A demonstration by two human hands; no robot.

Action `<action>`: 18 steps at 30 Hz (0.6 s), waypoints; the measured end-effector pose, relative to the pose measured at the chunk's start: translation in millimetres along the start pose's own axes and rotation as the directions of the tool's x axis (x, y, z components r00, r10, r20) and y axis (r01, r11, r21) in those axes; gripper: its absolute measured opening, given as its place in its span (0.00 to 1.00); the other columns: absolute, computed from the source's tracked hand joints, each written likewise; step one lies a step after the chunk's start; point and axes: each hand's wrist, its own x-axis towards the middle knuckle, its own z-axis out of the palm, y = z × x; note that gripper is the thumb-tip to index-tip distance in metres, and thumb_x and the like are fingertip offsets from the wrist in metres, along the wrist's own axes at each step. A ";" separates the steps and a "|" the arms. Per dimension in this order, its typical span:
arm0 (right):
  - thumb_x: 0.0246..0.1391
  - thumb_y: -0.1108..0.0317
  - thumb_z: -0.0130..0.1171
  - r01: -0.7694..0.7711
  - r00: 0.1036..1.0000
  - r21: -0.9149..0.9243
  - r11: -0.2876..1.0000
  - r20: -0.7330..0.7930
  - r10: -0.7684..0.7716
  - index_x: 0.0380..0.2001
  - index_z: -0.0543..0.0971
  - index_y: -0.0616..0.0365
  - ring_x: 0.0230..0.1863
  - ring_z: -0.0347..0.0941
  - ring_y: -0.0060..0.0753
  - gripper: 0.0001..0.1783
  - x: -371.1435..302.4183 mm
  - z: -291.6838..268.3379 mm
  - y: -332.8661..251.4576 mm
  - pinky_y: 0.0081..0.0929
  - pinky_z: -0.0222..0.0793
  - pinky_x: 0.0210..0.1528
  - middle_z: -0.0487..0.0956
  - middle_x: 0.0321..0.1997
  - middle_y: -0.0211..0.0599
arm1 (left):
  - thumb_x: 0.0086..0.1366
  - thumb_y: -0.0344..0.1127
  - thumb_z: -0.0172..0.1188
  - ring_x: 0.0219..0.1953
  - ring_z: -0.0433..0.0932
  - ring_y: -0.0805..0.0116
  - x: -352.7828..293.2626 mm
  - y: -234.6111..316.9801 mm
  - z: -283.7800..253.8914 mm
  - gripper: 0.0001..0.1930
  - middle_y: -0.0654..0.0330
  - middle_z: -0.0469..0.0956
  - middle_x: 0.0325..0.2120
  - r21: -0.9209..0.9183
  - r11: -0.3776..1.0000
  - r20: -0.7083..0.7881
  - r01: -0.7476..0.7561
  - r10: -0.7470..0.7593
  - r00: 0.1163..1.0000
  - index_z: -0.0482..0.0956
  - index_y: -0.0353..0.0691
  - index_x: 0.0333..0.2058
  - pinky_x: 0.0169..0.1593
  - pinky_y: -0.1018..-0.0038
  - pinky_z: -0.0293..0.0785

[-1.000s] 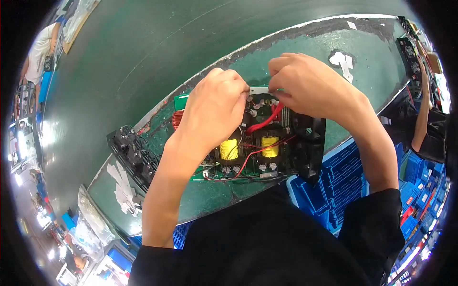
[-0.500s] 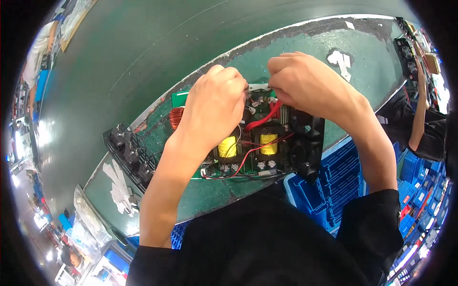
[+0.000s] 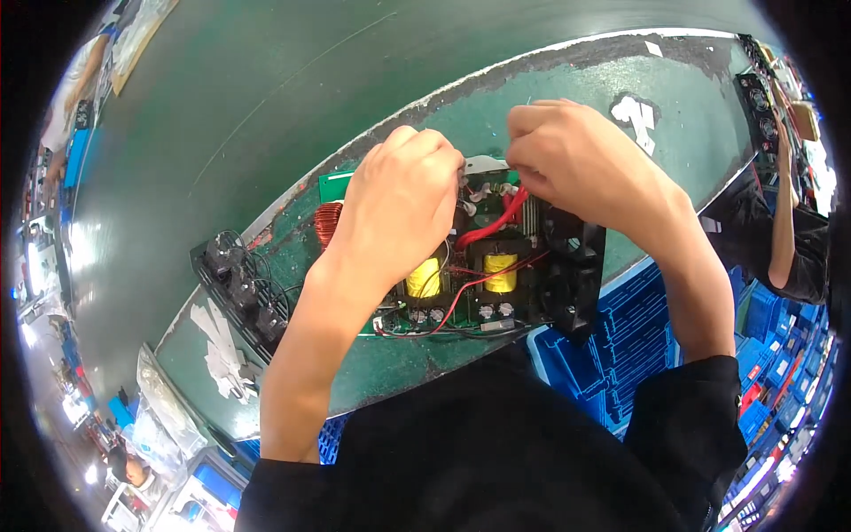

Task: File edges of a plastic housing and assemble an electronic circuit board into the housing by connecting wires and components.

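Note:
A green circuit board (image 3: 333,184) packed with parts lies across the bench in front of me. It carries two yellow-wrapped transformers (image 3: 501,273), a copper coil (image 3: 327,223) and a thick red cable (image 3: 486,230). My left hand (image 3: 403,191) is closed over the board's far side, fingertips by a pale metal strip (image 3: 485,165). At the strip's other end, my right hand (image 3: 558,151) is closed in a pinch, close above the red cable's end. What either hand's fingers hold is hidden. A black fan housing (image 3: 576,275) stands at the board's right end.
Left of the board sits another black fan panel (image 3: 244,288) with loose wires. White paper strips (image 3: 226,355) lie near the bench's left end, more scraps (image 3: 636,115) at far right. Blue crates (image 3: 620,346) stand below the near edge. A co-worker's arm (image 3: 784,204) shows at right.
My right hand has shifted slightly right, widening the space between my hands. The left hand has barely moved, and the board stays in about the same place.

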 end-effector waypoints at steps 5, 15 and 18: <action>0.44 0.72 0.63 0.051 0.998 -0.217 0.975 0.044 -0.042 0.22 0.78 0.59 0.40 0.73 0.39 0.03 -0.2 3.0 -5.0 0.34 0.69 0.47 0.74 0.32 0.36 | 0.54 0.24 0.58 0.37 0.75 0.56 0.0 0.4 -1.0 0.03 0.55 0.77 0.29 0.039 0.998 0.009 -0.043 0.042 0.999 0.79 0.34 0.28 0.43 0.65 0.75; 0.45 0.78 0.59 -0.096 0.992 0.003 0.995 -0.082 0.095 0.33 0.82 0.62 0.42 0.73 0.43 0.10 -8.2 -4.4 -10.2 0.38 0.71 0.45 0.74 0.33 0.39 | 0.53 0.20 0.57 0.46 0.74 0.56 0.4 7.8 -4.3 0.13 0.56 0.78 0.39 0.097 0.994 0.075 -0.049 0.042 0.996 0.79 0.34 0.39 0.48 0.64 0.72; 0.45 0.80 0.57 -0.104 0.993 -0.008 0.995 -0.060 0.103 0.40 0.84 0.60 0.43 0.73 0.45 0.17 -7.8 0.1 -6.9 0.40 0.71 0.45 0.75 0.35 0.41 | 0.51 0.20 0.57 0.47 0.74 0.58 -0.9 5.8 -5.1 0.15 0.58 0.78 0.40 0.135 0.985 0.116 -0.109 0.094 0.989 0.80 0.35 0.40 0.49 0.65 0.72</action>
